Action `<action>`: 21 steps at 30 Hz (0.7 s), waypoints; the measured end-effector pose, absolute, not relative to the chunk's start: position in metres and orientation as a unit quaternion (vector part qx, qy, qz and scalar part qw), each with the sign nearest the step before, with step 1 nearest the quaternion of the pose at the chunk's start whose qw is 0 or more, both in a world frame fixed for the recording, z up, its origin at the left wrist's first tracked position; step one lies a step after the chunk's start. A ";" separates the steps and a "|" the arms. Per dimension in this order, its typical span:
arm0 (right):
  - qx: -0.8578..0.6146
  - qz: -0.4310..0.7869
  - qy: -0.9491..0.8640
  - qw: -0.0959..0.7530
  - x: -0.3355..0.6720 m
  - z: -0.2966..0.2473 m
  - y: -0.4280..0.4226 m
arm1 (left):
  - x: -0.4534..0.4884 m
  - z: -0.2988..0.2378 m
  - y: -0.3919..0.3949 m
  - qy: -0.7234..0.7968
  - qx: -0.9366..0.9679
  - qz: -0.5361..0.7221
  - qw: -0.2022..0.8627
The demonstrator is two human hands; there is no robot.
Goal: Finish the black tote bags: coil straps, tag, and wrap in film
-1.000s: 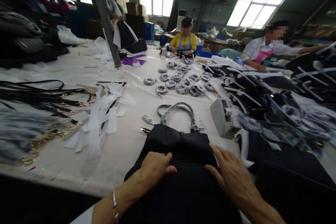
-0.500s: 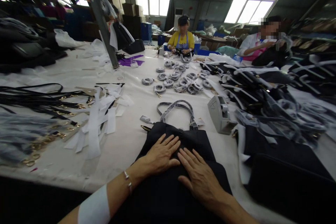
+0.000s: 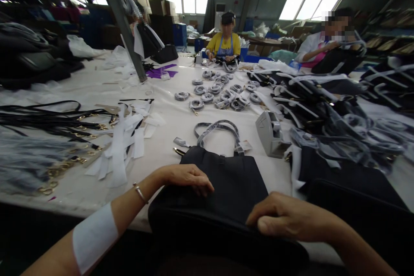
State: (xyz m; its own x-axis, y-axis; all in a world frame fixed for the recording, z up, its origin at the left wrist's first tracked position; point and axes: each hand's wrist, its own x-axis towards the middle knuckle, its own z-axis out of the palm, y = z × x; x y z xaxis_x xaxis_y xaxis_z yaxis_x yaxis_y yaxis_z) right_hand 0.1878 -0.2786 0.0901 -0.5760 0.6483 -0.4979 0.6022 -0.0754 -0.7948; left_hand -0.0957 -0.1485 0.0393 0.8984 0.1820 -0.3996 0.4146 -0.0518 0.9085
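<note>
A black handbag (image 3: 226, 185) lies flat on the white table in front of me, its wrapped handles (image 3: 217, 131) pointing away. My left hand (image 3: 184, 177) grips the bag's near left edge with its fingers curled over it. My right hand (image 3: 284, 217) is closed on the near right edge, thumb pressed onto the dark material. The bag's near part bulges up towards me between the two hands.
A grey tape dispenser (image 3: 271, 134) stands right of the handles. White strips (image 3: 124, 142) and black straps with gold clasps (image 3: 48, 123) lie left. Coiled wrapped straps (image 3: 220, 95) lie further back. More black bags (image 3: 339, 172) pile up right. Two people work at the far side.
Both hands have drawn back from the middle of the bag to its near edge and closed on it. The near end of the bag has lifted towards me.
</note>
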 end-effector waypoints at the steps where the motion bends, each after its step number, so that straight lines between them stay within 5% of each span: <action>1: -0.425 0.617 -0.662 0.029 0.192 0.092 -0.277 | -0.097 0.038 -0.151 0.178 0.694 -0.098 0.691; 9: -0.490 0.774 -0.374 0.148 0.215 0.014 -0.310 | -0.118 0.012 -0.192 0.189 0.673 -0.094 0.709; 15: -0.440 0.784 -0.414 0.146 0.228 0.035 -0.331 | -0.162 0.018 -0.207 0.306 0.471 -0.044 0.826; 21: -0.573 0.617 -0.530 0.104 0.215 0.038 -0.355 | -0.219 0.031 -0.244 0.373 0.676 -0.047 0.634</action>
